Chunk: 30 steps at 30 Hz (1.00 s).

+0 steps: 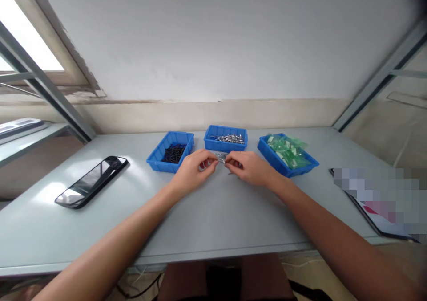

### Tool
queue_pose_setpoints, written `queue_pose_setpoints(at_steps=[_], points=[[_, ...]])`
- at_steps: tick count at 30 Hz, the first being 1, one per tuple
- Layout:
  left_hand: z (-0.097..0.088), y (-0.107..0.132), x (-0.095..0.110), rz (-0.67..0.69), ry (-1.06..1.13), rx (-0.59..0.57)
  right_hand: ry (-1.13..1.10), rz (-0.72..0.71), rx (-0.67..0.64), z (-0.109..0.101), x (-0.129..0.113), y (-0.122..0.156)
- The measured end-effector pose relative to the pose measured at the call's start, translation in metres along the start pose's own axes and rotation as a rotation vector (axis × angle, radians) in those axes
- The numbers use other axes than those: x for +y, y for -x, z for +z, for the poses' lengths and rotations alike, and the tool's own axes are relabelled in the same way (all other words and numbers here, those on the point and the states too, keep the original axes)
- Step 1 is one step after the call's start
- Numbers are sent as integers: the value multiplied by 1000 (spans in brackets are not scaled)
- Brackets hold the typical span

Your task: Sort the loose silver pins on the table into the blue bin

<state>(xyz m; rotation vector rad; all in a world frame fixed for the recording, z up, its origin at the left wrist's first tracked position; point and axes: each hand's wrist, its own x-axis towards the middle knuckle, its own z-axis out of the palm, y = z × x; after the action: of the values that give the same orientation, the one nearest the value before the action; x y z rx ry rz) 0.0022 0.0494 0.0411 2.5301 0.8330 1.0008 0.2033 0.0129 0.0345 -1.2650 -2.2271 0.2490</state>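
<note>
My left hand (195, 168) and my right hand (248, 166) meet over the middle of the table, fingertips pinched close together. Between them shows a small silver metal piece (221, 157), too small to tell its exact kind. Just behind the hands stands a blue tray (225, 147) with slender silver metal pieces (233, 138) in it. By my left hand is a second blue tray (156, 164) holding dark screw-like pieces (174, 153). A third blue tray (300, 172), beside my right hand, holds green plastic bags (290, 152). A thin loose piece (230, 173) lies under my right fingers.
A phone (91, 181) with a dark, shiny screen lies on the left of the grey table (213, 225). At the right edge is a flat device (370, 207), partly blurred. A wall (213, 47) rises behind, with metal frame posts on both sides.
</note>
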Motion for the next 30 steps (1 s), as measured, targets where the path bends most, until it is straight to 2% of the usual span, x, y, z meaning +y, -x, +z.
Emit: queue_pose_setpoints(at_steps=[3, 7, 13, 17, 21, 25, 28, 30], points=[[1, -1, -3, -26, 1, -18, -14, 12, 75, -4, 1, 1], [3, 0, -7, -52, 1, -108, -50, -19, 145, -7, -2, 2], [6, 2, -7, -26, 11, -256, -77, -105, 119, -2, -4, 2], [7, 3, -7, -29, 19, -274, -71, -126, 114, 1, -3, 2], [5, 2, -6, -50, 40, -213, -64, -81, 153, -2, -2, 2], [2, -1, -4, -77, 42, -62, -67, -7, 182, -5, 0, 1], [0, -2, -3, -60, 46, 44, -46, 23, 113, -5, 0, 0], [0, -2, -1, -40, 56, 70, -31, 11, 37, -3, -1, 0]])
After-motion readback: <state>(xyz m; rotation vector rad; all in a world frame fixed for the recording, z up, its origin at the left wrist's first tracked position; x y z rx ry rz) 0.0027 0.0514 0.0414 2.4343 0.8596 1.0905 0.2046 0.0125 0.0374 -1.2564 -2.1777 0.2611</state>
